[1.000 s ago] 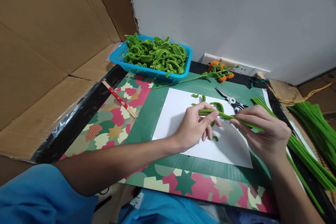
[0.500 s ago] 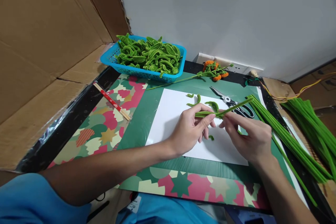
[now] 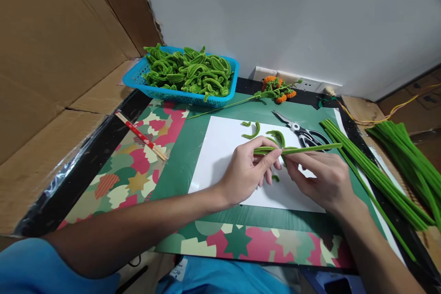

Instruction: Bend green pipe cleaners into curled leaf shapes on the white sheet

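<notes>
The green fuzzy stem (image 3: 310, 149) lies across the gap between both sets of fingers, its near end pinched by the left hand (image 3: 267, 158) and its middle steadied by the closed fingertips of the right hand (image 3: 288, 160), above white paper (image 3: 220, 156), with scissors (image 3: 295, 127) just beyond the right fingers.

Your black table (image 3: 98, 142) holds a big green mat (image 3: 179, 158) with a bright patterned edge. A blue basket (image 3: 206, 101) sits at the back left, and fuzzy green stems (image 3: 374, 170) lie on the right.
</notes>
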A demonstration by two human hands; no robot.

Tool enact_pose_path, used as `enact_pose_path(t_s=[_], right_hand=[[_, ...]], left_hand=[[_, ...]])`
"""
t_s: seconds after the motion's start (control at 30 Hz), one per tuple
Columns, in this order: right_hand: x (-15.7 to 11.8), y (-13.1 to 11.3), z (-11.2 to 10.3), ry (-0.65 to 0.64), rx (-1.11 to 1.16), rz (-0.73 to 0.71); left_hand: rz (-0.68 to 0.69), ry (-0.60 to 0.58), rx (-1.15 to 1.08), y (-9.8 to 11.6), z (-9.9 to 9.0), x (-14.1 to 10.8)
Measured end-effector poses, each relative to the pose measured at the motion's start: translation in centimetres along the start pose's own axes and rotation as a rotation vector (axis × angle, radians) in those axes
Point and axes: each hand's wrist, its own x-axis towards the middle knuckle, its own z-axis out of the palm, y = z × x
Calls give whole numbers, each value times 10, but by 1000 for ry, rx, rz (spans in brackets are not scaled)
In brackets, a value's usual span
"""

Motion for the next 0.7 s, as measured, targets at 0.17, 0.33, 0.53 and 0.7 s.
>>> enact_pose_path(t_s=[0.17,0.33,0.53,0.7], right_hand=[[2,-2,-5,23,-13,6],[5,-5,-10,35,26,27],[4,-5,-13,-78,137,103],[3,-6,-11,-150,245,160]], left_hand=[[15,-14,45,2,0,2],[-14,-46,74,3,1,1],[-73,-122,124,7,1,-1],[-35,-147,226,9,1,-3]])
